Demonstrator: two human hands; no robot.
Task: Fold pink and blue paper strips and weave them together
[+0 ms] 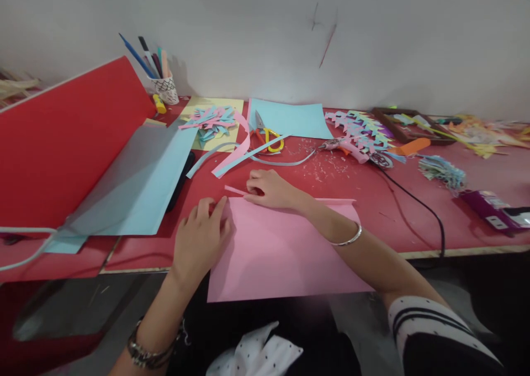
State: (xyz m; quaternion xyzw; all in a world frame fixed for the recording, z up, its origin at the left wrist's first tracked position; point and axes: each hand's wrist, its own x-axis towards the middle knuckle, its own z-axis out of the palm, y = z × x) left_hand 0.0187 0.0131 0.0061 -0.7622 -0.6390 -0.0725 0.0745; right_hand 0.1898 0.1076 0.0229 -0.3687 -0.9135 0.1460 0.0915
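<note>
A large pink paper sheet (285, 249) lies at the table's front, its near edge hanging over. A narrow folded band (337, 201) runs along its far edge, and a thin pink strip end (235, 190) pokes out to the left. My right hand (271, 189) pinches this far edge near the left corner, its fingers curled. At that same corner my left hand (202, 229) grips the sheet's left side, index finger stretched to the tip of the corner and the thumb over the paper. My right forearm covers part of the sheet.
Beyond the hands lie paper strips (244, 158), scissors (269, 138), a blue sheet (290, 117) and a pile of cut pieces (213, 123). A pink glue gun (348, 148) with a cord rests rightward. A red folder (74, 127) stands open at left, near a pen cup (166, 90).
</note>
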